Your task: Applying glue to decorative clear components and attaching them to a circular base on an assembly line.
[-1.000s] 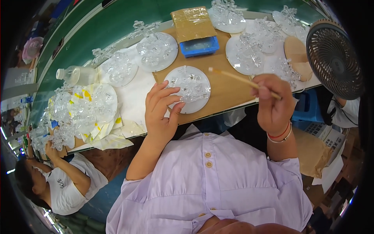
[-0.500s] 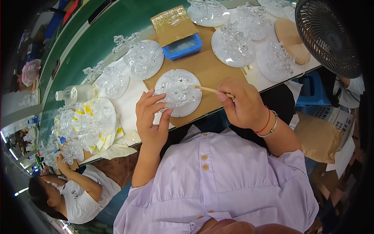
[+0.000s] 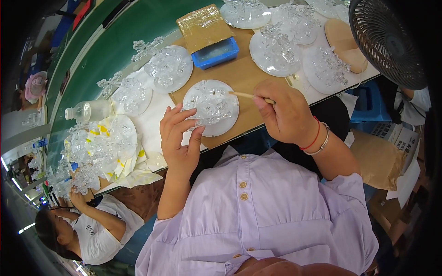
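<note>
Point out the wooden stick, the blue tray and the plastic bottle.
wooden stick [image 3: 241,94], head view, on its bare shaft left of the right hand.
blue tray [image 3: 215,53], head view, on its front wall.
plastic bottle [image 3: 91,110], head view, on its clear body.

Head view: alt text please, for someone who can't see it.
The left hand steadies clear plastic pieces on a round white disc while the right hand holds a thin wooden stick over it. More such discs and a blue tray lie on the brown table.
</note>
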